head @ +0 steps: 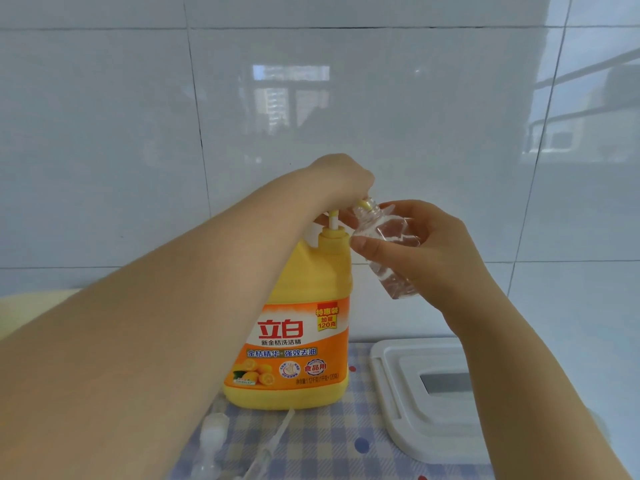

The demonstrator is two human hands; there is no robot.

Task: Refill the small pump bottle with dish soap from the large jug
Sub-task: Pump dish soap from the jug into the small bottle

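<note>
Filling step: left hand [341, 181] presses jug [294, 323] pump w/ fingers curled over it, right hand [426, 251] fingers pinching clear small bottle [384, 244] tilted, mouth at nozzle below left fingers; next needs steady strokes.

jug [304, 306]: yellow body, orange label at frame centre, red logo, blue text band, printed oranges
jug pump [363, 203]: yellow nozzle, white stem
small bottle [388, 247]: clear, colourless
cloth [329, 445]: lower centre, blue-white check, red and blue dots
tray [398, 393]: lower right, white
wall tiles [311, 98]: pale grey-white, dark grout lines
detached pump [213, 434]: translucent white, bottom left of centre
</note>
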